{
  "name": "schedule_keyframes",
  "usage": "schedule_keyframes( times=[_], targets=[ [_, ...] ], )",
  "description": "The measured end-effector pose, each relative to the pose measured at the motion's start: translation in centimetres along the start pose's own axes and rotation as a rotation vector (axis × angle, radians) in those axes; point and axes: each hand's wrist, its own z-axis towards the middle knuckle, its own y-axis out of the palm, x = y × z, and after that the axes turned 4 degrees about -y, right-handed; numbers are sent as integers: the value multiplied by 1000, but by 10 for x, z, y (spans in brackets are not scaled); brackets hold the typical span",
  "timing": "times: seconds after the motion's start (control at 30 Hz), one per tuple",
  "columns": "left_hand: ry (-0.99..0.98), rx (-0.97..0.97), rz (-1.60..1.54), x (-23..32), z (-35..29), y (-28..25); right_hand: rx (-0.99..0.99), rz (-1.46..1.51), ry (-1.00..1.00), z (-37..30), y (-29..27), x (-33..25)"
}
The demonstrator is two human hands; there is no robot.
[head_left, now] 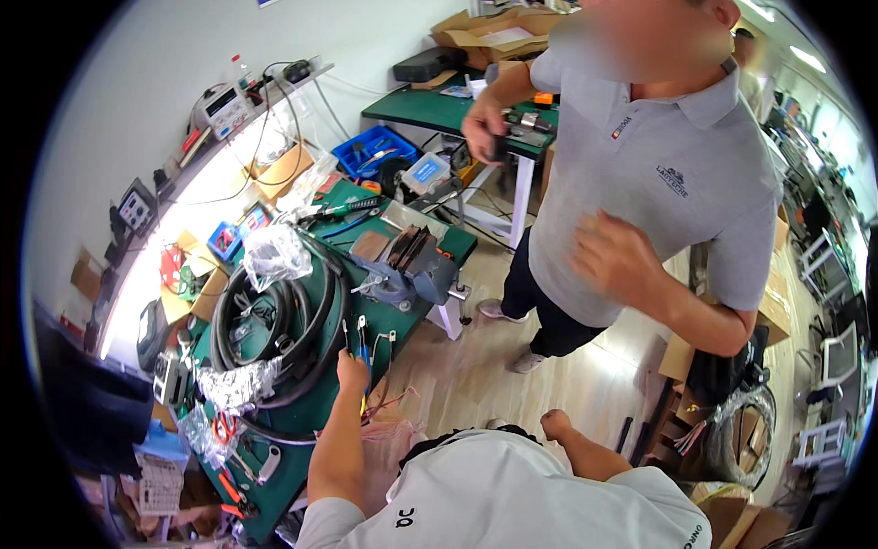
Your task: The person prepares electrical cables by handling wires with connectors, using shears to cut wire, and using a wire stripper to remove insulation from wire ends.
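- Fingers of the left hand (351, 371) clamp on slim lug-ended cables (363, 333) at the edge of the green workbench (285, 494).
- These cables point upward, tipped with shiny metal lugs; blue and yellow show along them.
- Beside them rises another lug-tipped lead (391, 340).
- Thick black cable (344, 297) lies coiled to the left, near a grey bench vise (422, 271).
- Right hand (555, 424) hangs well apart, above the floor; I cannot tell its fingers' state.
- Opposite stands a co-worker (677, 220) in a grey polo.

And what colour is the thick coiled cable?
Black; the cable shows best in the head view.
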Motion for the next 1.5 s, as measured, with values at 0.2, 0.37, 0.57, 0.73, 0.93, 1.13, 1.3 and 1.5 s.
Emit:
schedule_keyframes(
  times=[0.2,0.37,0.57,0.73,0.93,1.13,1.3,1.5],
  targets=[
    [71,-90,-1,-3,11,11,-32,527,417,-37,45,-14],
    [164,-89,-115,-46,29,7,-14,968,853,-73,29,-100],
    [248,-242,-157,-47,27,-8,90,956,832,-79,32,-180],
    [187,-298,-237,-48,28,-14,127,1006,805,-84,51,-224],
    [164,-282,-257,-55,25,-18,14,946,897,-97,60,-228],
    [182,-289,-285,-52,22,-14,-60,590,679,-91,68,-199],
    [169,-300,-266,-57,28,-18,105,770,695,-68,44,-211],
    [194,-289,-253,-62,34,-18,103,799,663,-51,18,-212]
  ],
)
